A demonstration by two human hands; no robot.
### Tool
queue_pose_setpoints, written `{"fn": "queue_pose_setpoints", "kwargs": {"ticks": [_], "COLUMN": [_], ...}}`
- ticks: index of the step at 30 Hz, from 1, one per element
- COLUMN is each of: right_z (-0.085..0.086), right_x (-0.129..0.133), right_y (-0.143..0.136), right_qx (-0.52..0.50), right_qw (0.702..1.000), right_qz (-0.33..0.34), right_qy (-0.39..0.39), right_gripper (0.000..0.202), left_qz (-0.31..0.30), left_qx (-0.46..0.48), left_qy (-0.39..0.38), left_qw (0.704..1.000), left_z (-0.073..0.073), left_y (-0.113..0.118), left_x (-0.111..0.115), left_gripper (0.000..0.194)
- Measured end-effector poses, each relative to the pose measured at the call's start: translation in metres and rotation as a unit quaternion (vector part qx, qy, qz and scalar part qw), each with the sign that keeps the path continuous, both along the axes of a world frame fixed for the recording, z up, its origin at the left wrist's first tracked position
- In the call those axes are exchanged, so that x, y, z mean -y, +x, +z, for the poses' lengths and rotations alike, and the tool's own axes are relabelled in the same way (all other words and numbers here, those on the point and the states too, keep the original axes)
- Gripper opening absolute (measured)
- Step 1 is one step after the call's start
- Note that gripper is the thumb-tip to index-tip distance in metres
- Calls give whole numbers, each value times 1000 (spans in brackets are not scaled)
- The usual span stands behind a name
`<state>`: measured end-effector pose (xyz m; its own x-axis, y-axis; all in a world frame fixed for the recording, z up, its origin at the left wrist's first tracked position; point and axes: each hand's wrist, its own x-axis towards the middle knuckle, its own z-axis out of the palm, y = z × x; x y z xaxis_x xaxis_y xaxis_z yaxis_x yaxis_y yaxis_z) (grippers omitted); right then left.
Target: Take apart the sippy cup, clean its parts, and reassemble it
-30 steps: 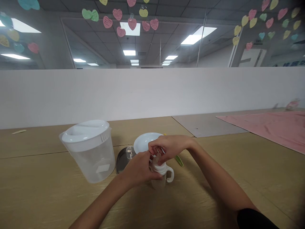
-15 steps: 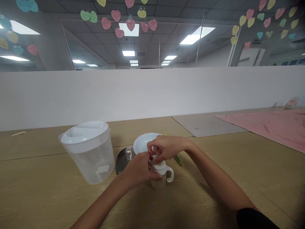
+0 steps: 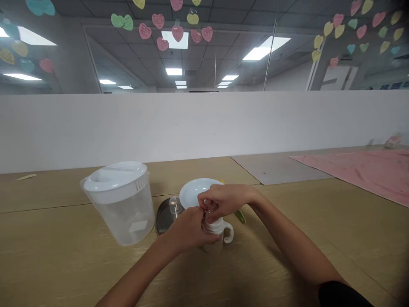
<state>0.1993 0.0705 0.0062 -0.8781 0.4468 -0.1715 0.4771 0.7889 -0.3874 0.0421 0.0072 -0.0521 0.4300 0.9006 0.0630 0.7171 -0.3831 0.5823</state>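
Note:
A small clear bottle with a white collar and a white curved handle (image 3: 228,233) stands on the table in front of me. My left hand (image 3: 188,228) is wrapped round its collar from the left, thumb across the front. From above, my right hand (image 3: 220,199) pinches at the bottle's top, its fingertips close to those of my left hand. What the right fingertips grip is too small and partly hidden. Behind the hands lies a white plate (image 3: 191,192), partly covered by them. A clear cap (image 3: 174,205) rests on a dark metal tray (image 3: 163,217) at the left.
A large clear pitcher with a white lid (image 3: 119,204) stands left of the tray. A green utensil (image 3: 240,216) lies behind the right wrist. Farther right is a pink cloth (image 3: 361,168), with a small container (image 3: 393,140) behind it. A low white wall (image 3: 179,128) borders the table.
Both hands stay at the bottle. The right fingers have shifted slightly at its top, and the left thumb has moved a little to the right. The view has shifted slightly.

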Motion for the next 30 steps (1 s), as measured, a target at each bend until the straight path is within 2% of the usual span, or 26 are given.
{"fn": "queue_pose_setpoints", "kwargs": {"ticks": [7,12,15,21,30], "right_z": [2,-1,-5,-9,-4], "right_x": [2,-1,-3,-1,3], "right_y": [-1,0,0,-3,-5], "right_qx": [30,29,30,25,7], "right_qw": [997,998,997,996,997], "right_qz": [-10,-55,-72,-66,-72], "right_qy": [-72,-16,7,57,34], "right_gripper": [20,32,35,36,28], "left_qz": [15,41,35,35,23], "left_qx": [-20,-38,-23,-15,-17], "left_qy": [22,23,9,3,-4], "left_qw": [999,998,999,999,1000], "left_z": [1,-1,0,4,4], "left_y": [3,1,1,2,1], "left_x": [3,1,0,2,2], "left_gripper": [26,33,34,34,35]}}
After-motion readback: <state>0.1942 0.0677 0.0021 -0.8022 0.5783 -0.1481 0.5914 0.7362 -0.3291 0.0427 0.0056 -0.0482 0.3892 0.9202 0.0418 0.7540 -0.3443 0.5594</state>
